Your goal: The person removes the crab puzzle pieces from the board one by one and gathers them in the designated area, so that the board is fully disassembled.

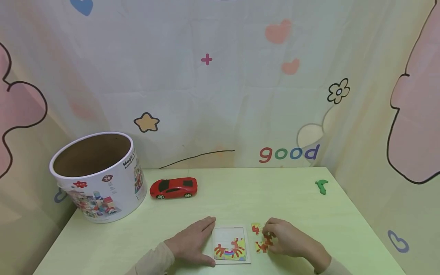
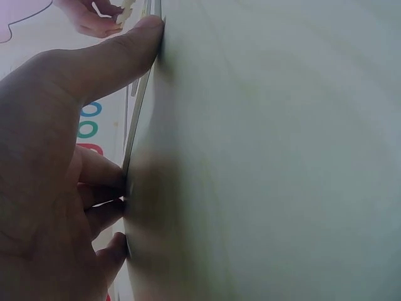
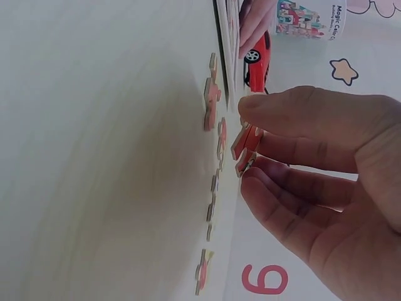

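Observation:
A puzzle board (image 1: 227,233) with a pale frame lies at the front of the table, its lower part filled with joined pieces (image 1: 238,250) showing an orange and rainbow picture. My left hand (image 1: 192,241) rests along the board's left edge, thumb at the near corner and fingers fairly straight. In the right wrist view, my right hand (image 3: 313,182) pinches an orange jigsaw piece (image 3: 245,142) between thumb and fingertips, raised over the table. Just right of the board lie several loose jigsaw pieces (image 1: 256,229), partly covered by the right hand.
A red toy car (image 1: 174,188) stands at the back left, beside a large white bucket (image 1: 106,200) with an open top. Towards the back right corner lies a small green object (image 1: 321,186). A printed curtain (image 1: 220,95) hangs behind the table (image 1: 275,198).

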`<action>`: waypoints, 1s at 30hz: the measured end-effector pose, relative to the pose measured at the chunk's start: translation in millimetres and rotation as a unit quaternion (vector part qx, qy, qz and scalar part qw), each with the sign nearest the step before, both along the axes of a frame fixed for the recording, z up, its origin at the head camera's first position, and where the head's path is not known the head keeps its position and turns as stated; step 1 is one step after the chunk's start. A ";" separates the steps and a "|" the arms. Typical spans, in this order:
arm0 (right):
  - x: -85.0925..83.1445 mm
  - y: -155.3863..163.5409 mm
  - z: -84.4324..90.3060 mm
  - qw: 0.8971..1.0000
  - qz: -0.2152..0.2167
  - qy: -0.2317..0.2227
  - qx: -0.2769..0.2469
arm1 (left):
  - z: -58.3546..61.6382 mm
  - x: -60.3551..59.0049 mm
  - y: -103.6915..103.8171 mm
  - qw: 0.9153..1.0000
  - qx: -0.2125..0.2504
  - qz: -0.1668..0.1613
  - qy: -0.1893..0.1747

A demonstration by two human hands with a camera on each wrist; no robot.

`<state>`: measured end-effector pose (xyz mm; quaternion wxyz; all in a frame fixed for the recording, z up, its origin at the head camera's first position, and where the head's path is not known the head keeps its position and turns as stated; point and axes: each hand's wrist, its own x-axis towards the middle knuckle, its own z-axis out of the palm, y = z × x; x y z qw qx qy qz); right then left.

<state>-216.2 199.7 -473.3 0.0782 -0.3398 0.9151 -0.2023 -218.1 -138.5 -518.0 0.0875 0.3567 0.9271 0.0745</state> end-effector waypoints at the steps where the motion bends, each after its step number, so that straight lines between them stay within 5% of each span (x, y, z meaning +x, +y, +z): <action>1: 0.1 0.7 -0.4 1.000 0.000 0.000 -0.001 | 0.0 0.0 -0.2 1.000 0.000 0.000 0.000; 30: 1.8 12.3 -4.8 0.999 -0.001 -0.020 0.034 | 1.0 -0.1 0.7 1.000 0.000 0.004 -0.007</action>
